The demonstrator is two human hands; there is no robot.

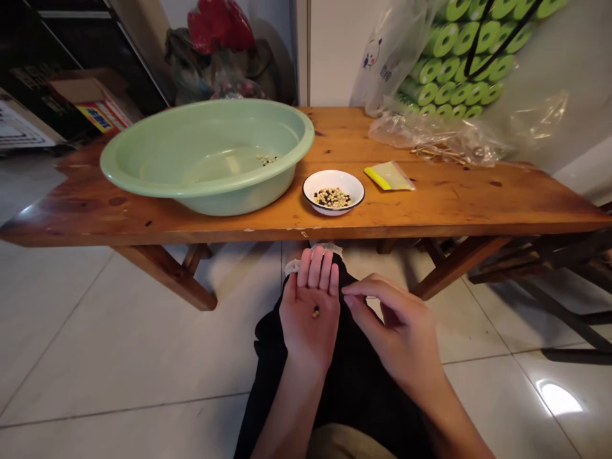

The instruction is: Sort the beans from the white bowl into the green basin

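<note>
Wooden table (444, 204) stands beyond the grip. Beans (315, 313) rest on the open left hand (306, 299), just left of the nearly meeting fingertips (352, 291) of the right hand (406, 325); whether those hold anything, I cannot tell.

We see a wooden table (459, 207) on a pale tiled floor (62, 357). At its back right, we find clear plastic (435, 134) spread on the wood, below a green pack (444, 67) with rows of round shapes and a black strap (473, 54). Behind the table's left half, we notice a red bag (220, 29); farther left, an open cardboard box (88, 86). At right, we spot dark furniture legs (554, 309).
</note>
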